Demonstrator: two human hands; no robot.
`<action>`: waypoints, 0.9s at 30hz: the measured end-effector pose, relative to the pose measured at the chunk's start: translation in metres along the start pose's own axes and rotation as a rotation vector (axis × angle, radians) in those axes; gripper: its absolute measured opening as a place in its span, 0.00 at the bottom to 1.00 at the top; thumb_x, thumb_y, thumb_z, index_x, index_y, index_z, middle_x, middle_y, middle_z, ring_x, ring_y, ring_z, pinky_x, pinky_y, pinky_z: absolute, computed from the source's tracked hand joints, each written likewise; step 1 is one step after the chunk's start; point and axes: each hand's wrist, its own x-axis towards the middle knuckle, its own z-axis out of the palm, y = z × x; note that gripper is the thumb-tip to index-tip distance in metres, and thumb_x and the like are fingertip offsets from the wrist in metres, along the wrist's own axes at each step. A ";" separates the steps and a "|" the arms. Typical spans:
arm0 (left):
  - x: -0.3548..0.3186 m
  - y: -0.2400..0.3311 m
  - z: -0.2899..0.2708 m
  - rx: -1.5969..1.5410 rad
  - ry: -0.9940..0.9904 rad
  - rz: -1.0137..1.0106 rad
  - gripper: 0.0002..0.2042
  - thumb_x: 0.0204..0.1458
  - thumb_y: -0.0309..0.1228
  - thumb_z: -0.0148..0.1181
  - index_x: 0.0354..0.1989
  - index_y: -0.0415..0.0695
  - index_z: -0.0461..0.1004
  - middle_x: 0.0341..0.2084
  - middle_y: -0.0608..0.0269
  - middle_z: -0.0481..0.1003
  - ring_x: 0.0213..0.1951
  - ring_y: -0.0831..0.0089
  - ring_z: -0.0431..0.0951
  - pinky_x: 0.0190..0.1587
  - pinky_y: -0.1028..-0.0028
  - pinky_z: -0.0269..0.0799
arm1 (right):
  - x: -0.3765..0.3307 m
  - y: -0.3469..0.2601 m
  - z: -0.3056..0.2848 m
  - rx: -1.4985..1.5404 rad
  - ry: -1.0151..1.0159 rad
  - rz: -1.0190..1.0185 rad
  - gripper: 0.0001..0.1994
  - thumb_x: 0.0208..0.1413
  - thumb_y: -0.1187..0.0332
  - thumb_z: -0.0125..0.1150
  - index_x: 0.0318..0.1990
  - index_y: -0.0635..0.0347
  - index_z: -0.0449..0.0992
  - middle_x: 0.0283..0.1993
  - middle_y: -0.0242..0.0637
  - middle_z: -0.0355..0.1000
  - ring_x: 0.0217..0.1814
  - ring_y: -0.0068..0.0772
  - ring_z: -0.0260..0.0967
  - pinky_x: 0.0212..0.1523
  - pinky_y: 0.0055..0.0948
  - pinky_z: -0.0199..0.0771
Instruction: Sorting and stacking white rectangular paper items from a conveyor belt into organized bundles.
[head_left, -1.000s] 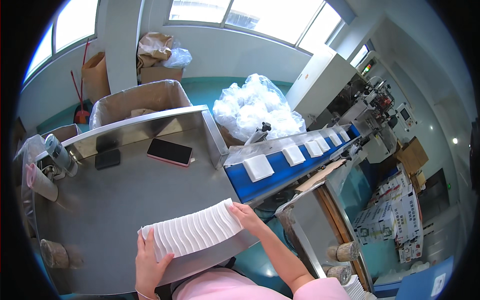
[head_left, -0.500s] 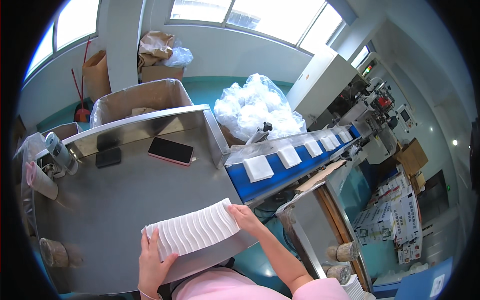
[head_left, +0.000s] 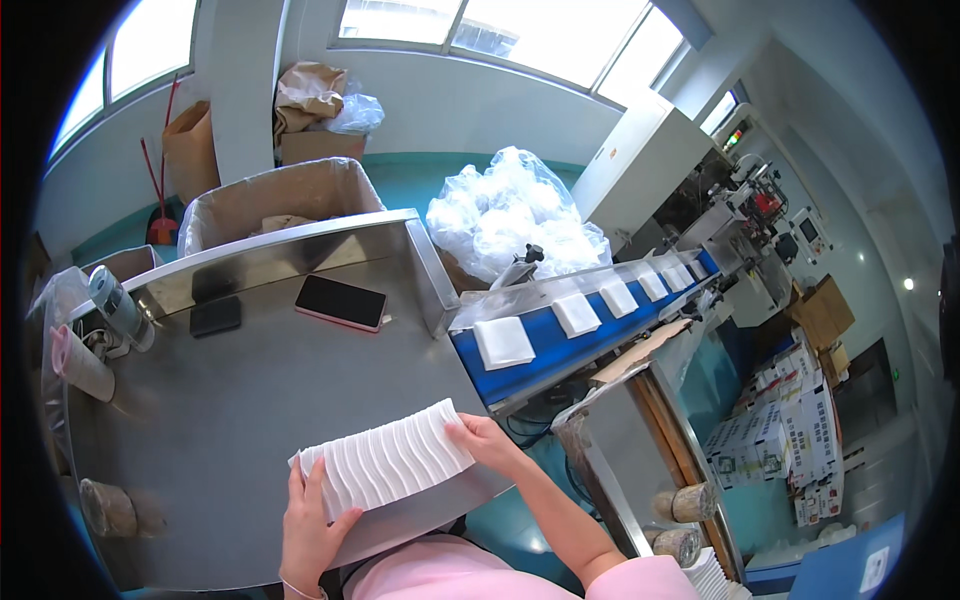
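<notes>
A long row of white folded napkins [head_left: 385, 456], packed face to face with wavy edges, is held over the near edge of the metal table. My left hand [head_left: 312, 520] grips its left end, fingers on the far side and thumb along the near side. At the right end, my right hand [head_left: 484, 442] is closed on the last napkins, pressing toward the left. Whether the row's underside rests on the table is hidden. Up and to the right of my right hand, similar white folded napkins [head_left: 503, 343] lie spaced along a blue conveyor belt [head_left: 470, 378].
On the metal table [head_left: 230, 430] lie a pink-edged phone [head_left: 341, 302] and a dark flat case [head_left: 215, 316]. A bottle [head_left: 120, 305], a pink-and-white cup [head_left: 82, 362] and a tape roll [head_left: 108, 506] stand at the left. Clear plastic bags [head_left: 515, 215] are heaped behind the belt.
The napkins on the belt have moved nearer, down and to the left. Between my hands the row has become slightly shorter, both its ends shifting a little inward.
</notes>
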 end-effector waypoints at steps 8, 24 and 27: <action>0.002 0.002 0.001 -0.012 -0.003 0.032 0.38 0.39 0.38 0.67 0.60 0.41 0.55 0.59 0.34 0.50 0.53 0.41 0.65 0.51 0.60 0.66 | 0.015 0.028 -0.020 0.405 0.255 0.214 0.15 0.55 0.72 0.48 0.50 0.65 0.67 0.44 0.38 0.71 0.45 0.28 0.70 0.47 0.27 0.70; 0.007 0.012 0.001 -0.036 -0.071 0.003 0.38 0.40 0.37 0.65 0.60 0.39 0.54 0.59 0.35 0.50 0.56 0.42 0.62 0.55 0.63 0.62 | 0.014 0.017 -0.011 0.303 0.132 0.085 0.15 0.61 0.70 0.45 0.53 0.66 0.64 0.47 0.35 0.68 0.45 0.24 0.68 0.47 0.25 0.69; 0.006 0.012 0.001 -0.048 -0.062 0.009 0.38 0.40 0.37 0.65 0.60 0.39 0.55 0.59 0.35 0.50 0.56 0.42 0.62 0.55 0.63 0.62 | 0.025 0.035 -0.029 0.751 0.563 0.179 0.15 0.60 0.70 0.43 0.53 0.62 0.61 0.52 0.41 0.64 0.51 0.34 0.67 0.45 0.37 0.73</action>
